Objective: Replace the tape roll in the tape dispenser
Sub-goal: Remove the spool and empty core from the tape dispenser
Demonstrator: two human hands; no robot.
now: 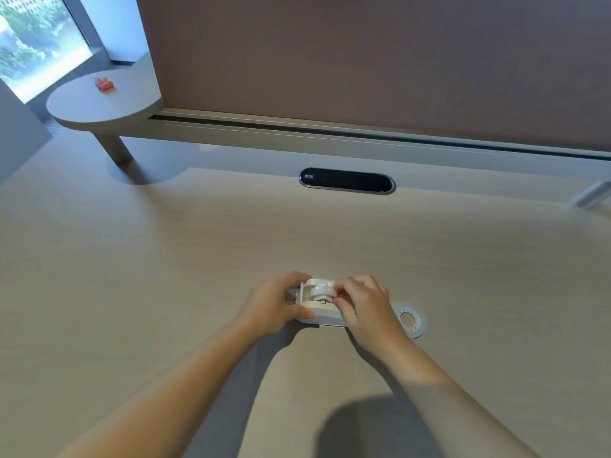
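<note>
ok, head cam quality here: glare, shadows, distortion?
Head view: window top left blown out; dark shadow across the desk bottom centre; wide-angle bends the partition rail; dispenser soft and small between left hand and right hand.

I see a white tape dispenser [322,307] holding a white tape roll [321,290] on a pale beige desk [165,259] with faint wood grain. Beside it lies a clear, whitish roll [409,320] with a tan centre. Farther back I see a black oval cable port [347,180] rimmed in grey, a dull pinkish-brown partition [363,54], and a small red-orange object [105,84] on a grey round shelf [82,107].
</note>
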